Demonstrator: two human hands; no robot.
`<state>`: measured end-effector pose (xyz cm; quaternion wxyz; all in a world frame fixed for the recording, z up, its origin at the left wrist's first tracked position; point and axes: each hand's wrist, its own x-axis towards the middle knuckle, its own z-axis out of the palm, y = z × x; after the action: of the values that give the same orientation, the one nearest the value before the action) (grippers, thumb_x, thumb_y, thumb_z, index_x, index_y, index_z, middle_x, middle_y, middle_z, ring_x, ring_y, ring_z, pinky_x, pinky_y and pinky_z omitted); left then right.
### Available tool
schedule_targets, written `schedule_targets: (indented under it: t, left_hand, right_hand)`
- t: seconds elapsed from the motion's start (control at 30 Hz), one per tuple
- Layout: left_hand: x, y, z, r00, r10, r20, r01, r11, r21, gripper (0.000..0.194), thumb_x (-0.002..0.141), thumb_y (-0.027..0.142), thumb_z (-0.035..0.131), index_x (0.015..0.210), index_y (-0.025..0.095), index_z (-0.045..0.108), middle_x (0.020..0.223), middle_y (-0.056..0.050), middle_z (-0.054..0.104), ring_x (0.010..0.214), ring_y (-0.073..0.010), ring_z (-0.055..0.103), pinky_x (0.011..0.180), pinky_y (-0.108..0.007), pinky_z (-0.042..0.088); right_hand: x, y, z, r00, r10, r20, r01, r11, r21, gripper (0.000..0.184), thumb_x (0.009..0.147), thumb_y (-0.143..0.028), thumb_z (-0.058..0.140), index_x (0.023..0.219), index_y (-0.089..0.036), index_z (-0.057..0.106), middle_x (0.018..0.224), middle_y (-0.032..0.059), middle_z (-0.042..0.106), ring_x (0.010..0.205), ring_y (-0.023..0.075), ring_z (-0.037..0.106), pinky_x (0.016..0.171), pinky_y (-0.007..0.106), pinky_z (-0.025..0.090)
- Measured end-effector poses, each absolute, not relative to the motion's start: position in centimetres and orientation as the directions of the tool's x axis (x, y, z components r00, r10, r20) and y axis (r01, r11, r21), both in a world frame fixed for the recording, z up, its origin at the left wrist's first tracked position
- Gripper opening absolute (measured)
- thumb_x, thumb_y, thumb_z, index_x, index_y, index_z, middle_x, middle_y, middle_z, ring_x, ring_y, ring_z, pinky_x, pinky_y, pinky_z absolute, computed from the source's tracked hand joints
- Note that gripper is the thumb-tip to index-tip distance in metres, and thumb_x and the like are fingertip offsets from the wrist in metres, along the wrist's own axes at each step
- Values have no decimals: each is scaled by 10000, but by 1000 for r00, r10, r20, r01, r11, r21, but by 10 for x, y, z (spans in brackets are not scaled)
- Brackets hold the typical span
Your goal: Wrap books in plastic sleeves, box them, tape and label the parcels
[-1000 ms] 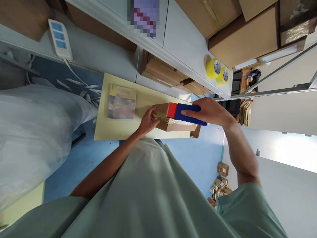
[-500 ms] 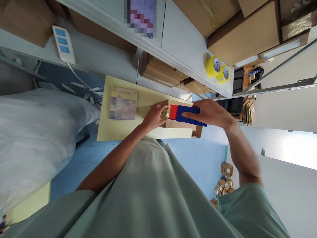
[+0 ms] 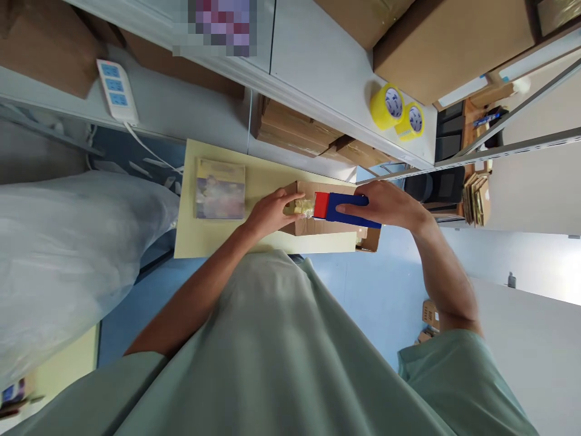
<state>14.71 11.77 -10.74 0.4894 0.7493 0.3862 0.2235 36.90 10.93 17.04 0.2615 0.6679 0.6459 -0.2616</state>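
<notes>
My right hand (image 3: 381, 204) is closed around the blue body of a blue-and-red tape dispenser (image 3: 347, 209), its red end pointing left. My left hand (image 3: 275, 212) curls its thumb and fingers around crinkled, yellowish clear tape (image 3: 305, 206) at that red end. Just beneath both hands lies a brown cardboard box (image 3: 306, 226), partly covered by them and the dispenser. The box rests on a pale yellow tabletop (image 3: 267, 242). Left of my left hand, a flat package with a blurred printed cover (image 3: 221, 191) lies on the same surface.
Two yellow tape rolls (image 3: 387, 106) stand on the grey shelf (image 3: 318, 66) ahead, near large cartons (image 3: 449, 48). A white power strip (image 3: 117, 91) sits at the upper left. A big translucent plastic bag (image 3: 68, 260) bulges at my left. Folded cartons (image 3: 295, 127) lie behind the table.
My left hand has shifted slightly left, and more clear tape shows between it and the dispenser's red end. The right hand keeps its grip. The camera view has turned slightly.
</notes>
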Motion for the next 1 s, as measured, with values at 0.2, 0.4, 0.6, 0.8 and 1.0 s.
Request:
schedule_targets:
  t: [0.2, 0.4, 0.6, 0.8, 1.0]
  left_hand:
    - [142, 115, -100, 582, 803, -131, 354, -106, 929, 666, 832, 531, 958, 1452, 328, 824, 997, -32, 686, 856, -225, 669, 854, -322, 532]
    - [142, 107, -91, 533, 812, -236, 336, 53, 941, 732, 807, 589, 937, 1467, 305, 800, 1006, -16, 684, 761, -165, 605, 791, -315, 555]
    - [171, 82, -77, 239, 944, -227, 400, 117, 909, 643, 896, 588, 883, 1443, 266, 777, 1064, -47, 689, 942, -198, 696, 930, -330, 607]
    - [205, 63, -87, -166, 968, -190, 552, 251, 795, 369, 1009, 546, 764, 1165, 222, 848, 1040, -68, 748, 980, -222, 718, 975, -344, 579]
    - [214, 58, -95, -237, 970, -56, 606, 192, 772, 333, 1045, 489, 710, 1046, 207, 888, 1017, -68, 719, 964, -214, 722, 944, -328, 561]
  right_hand:
    - [420, 107, 119, 6, 663, -749, 1000, -26, -15, 749, 1008, -926, 569, 902, -213, 770, 832, 106, 781, 779, 246, 717, 686, 349, 430]
    - [436, 103, 76, -74, 666, -742, 997, 32, -71, 712, 1052, -848, 587, 1081, -176, 821, 1048, 194, 838, 1030, 347, 787, 787, 373, 524]
    - [436, 97, 64, -105, 714, -692, 994, 50, -99, 673, 1109, -741, 562, 1200, -132, 833, 1146, 258, 834, 1167, 428, 789, 900, 433, 575]
    - [441, 95, 54, -206, 719, -663, 974, 89, -206, 742, 1086, -791, 570, 1312, -135, 832, 1231, 274, 831, 1224, 463, 782, 961, 466, 592]
    - [448, 98, 60, -270, 705, -656, 959, 140, -245, 747, 1098, -779, 560, 1338, -117, 811, 1315, 286, 805, 1243, 455, 764, 980, 455, 586]
